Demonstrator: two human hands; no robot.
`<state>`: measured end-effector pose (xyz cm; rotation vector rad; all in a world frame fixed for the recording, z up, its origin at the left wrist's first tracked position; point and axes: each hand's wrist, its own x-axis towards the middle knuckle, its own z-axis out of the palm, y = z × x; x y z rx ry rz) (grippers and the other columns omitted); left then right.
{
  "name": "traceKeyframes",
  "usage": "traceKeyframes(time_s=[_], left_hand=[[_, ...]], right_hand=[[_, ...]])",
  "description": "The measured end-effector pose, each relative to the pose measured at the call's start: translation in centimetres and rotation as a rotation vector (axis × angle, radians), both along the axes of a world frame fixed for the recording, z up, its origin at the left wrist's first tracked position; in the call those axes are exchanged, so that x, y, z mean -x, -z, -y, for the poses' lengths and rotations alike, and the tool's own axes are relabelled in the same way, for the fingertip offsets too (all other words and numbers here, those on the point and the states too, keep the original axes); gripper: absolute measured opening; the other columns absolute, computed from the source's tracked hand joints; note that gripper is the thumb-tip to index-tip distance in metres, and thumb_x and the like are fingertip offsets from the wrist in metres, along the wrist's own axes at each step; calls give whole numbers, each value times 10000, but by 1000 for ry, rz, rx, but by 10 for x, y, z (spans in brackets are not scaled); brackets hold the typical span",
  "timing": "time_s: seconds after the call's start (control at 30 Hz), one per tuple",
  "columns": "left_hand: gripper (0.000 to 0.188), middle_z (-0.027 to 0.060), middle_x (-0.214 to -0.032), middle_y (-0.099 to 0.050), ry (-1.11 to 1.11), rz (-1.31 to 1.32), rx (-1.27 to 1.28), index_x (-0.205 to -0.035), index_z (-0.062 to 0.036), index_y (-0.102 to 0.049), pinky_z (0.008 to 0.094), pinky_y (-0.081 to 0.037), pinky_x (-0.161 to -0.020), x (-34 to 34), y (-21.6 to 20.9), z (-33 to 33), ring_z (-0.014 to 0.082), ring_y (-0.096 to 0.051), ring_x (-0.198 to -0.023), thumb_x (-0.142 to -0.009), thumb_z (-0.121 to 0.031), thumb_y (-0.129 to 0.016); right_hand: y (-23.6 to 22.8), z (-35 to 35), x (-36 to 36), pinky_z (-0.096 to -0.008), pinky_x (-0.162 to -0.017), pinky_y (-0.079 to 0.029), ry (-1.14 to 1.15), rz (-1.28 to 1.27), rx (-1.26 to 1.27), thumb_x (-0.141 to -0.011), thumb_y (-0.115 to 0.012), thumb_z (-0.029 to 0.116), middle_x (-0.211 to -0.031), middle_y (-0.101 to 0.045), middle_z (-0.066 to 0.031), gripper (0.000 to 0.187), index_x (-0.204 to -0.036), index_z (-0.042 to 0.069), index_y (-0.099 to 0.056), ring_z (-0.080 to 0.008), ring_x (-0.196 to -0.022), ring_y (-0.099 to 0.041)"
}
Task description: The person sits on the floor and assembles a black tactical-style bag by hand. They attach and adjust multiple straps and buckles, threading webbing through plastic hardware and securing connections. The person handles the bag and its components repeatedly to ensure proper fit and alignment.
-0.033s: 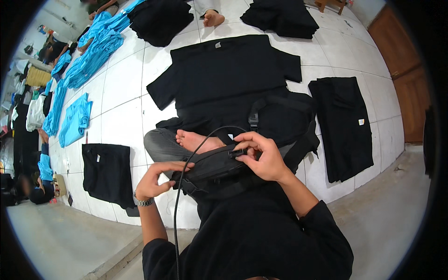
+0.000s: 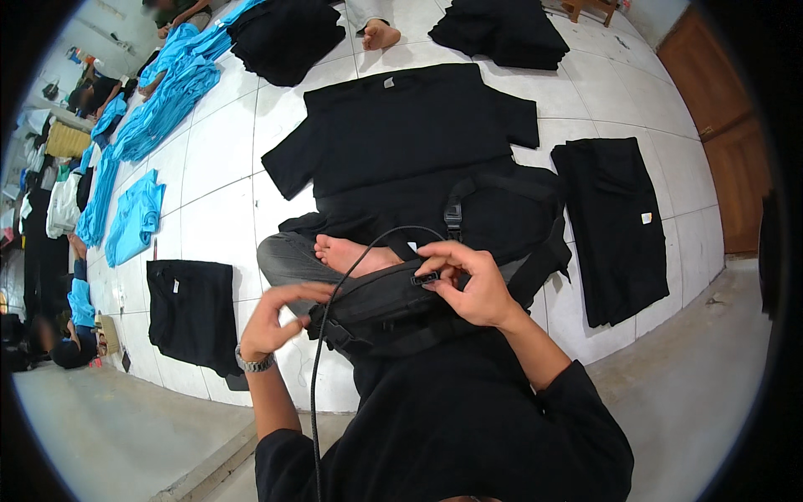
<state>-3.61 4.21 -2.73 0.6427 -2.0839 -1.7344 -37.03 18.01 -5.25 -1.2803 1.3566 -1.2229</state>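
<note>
A black waist bag (image 2: 389, 305) lies across my lap, with its strap looping out to the right. My right hand (image 2: 470, 284) pinches a small black rectangular piece (image 2: 425, 279) above the bag's top edge; its exact kind is unclear. At the bag's left end, my left hand (image 2: 280, 318) is open, its fingers stretched toward the bag and slightly blurred. A thin black cable (image 2: 314, 376) rises past these fingers and arcs over the bag toward my right hand, where its end is hidden. A black side-release buckle (image 2: 453, 216) sits on the strap beyond.
A black T-shirt (image 2: 401, 125) is spread flat ahead on white tiles. Folded black garments lie at left (image 2: 191, 309) and right (image 2: 615, 234), with black piles (image 2: 284, 38) farther off. Light-blue garments (image 2: 167, 100) line the far left, near other people. A brown wooden door (image 2: 711, 109) stands right.
My left fingers have lifted and drawn slightly away from the bag's end. The small black piece in my right hand has tilted a little.
</note>
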Motion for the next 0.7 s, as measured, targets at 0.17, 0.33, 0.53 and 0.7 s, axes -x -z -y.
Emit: traceKeyframes(time_s=[0.17, 0.33, 0.53, 0.7], left_hand=[[359, 168, -1227, -780, -81, 63, 260, -1159, 3, -781, 428, -531, -1066, 60, -24, 0, 318, -738, -1156, -834, -138, -835], [379, 147, -1376, -708, 359, 168, 329, -1191, -23, -743, 449, -502, -1123, 134, -9, -2, 363, -656, -1288, -826, -34, -847], [386, 118, -1329, -729, 437, 88, 240, -1124, -39, -722, 443, -524, -1064, 152, 6, 2, 324, -670, -1228, -768, 14, -861], [373, 95, -1212, -776, 462, 27, 381, -1111, -31, -772, 411, -540, -1003, 158, 8, -1, 292, -692, -1131, -755, 47, -848]], right_hand=[[19, -1, -5, -333, -777, -607, 12, -213, 392, -753, -737, -147, -1041, -791, -136, 290, -995, 4, -786, -241, -863, -763], [23, -10, -5, -335, -700, -600, 72, -403, 496, -711, -760, -144, -1001, -696, -73, 337, -975, 61, -808, -237, -814, -731], [13, -34, 9, -371, -793, -598, -14, -330, 346, -759, -752, -59, -1024, -733, -74, 308, -1036, 67, -801, -284, -926, -729], [11, -58, 112, -367, -815, -605, 387, -259, 131, -885, -739, 18, -979, -781, -137, 197, -1076, 1, -785, -259, -913, -766]])
